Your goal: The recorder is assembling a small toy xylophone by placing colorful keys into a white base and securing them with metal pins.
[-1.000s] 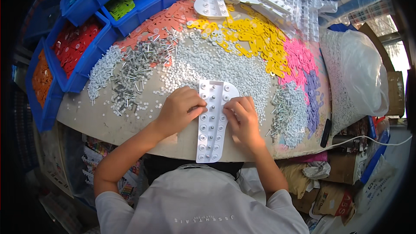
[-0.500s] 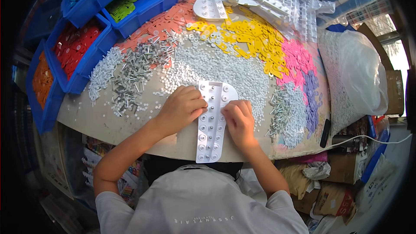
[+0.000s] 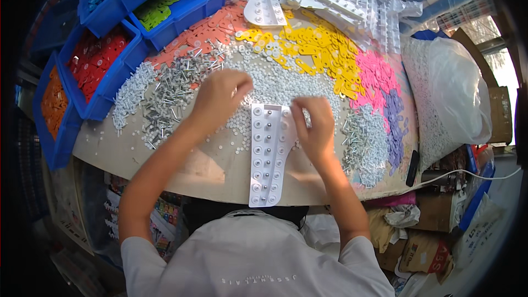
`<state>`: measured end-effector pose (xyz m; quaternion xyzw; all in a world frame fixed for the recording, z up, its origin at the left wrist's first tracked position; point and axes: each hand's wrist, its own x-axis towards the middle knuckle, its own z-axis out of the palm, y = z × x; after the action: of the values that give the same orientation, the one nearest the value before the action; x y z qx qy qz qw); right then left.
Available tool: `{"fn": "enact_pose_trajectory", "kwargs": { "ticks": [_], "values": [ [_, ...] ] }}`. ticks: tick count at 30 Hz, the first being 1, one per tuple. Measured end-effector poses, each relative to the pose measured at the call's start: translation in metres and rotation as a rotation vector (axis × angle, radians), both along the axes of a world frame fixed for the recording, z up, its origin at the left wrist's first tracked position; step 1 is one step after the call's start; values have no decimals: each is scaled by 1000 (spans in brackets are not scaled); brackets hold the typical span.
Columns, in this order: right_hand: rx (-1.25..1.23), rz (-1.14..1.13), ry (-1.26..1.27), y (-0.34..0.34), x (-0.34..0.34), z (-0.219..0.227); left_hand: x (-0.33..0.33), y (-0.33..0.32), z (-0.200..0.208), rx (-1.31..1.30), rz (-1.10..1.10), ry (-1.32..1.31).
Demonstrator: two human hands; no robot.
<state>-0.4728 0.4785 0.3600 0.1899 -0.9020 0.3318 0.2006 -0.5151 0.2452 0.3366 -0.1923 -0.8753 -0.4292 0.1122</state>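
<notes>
A long white plastic tray-like part point(image 3: 268, 154) stands lengthwise in front of me at the table's near edge. Down its middle channel runs a row of metal pin heads, with round white studs along both sides. My left hand point(image 3: 217, 99) is raised over the white bead-like pieces point(image 3: 264, 80), left of the part's far end. Its fingers are curled in and slightly blurred. My right hand point(image 3: 318, 124) hovers beside the part's upper right side, thumb and fingers drawn together. Whatever either hand pinches is too small to make out.
Metal pins point(image 3: 173, 93) lie in a heap at left, with more pins and white pieces point(image 3: 366, 148) at right. Coral point(image 3: 203, 30), yellow point(image 3: 324, 44), pink point(image 3: 377, 71) and purple point(image 3: 394, 126) pieces ring the back. Blue bins point(image 3: 104, 96) stand left, a plastic bag point(image 3: 451, 93) right.
Both hands have lifted off the white part. The left moved away from me and to the left, over the small white pieces; the right moved slightly right and farther away.
</notes>
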Motion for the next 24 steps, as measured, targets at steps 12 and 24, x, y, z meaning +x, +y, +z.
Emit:
{"fn": "enact_pose_trajectory", "kwargs": {
  "ticks": [12,24],
  "values": [
    [208,64,-305,-55,-124,-36,-93,11,-32,-326,158,-182],
    [136,143,-205,-61,-134,-41,-85,-14,-35,-51,181,-180]
  ]
}}
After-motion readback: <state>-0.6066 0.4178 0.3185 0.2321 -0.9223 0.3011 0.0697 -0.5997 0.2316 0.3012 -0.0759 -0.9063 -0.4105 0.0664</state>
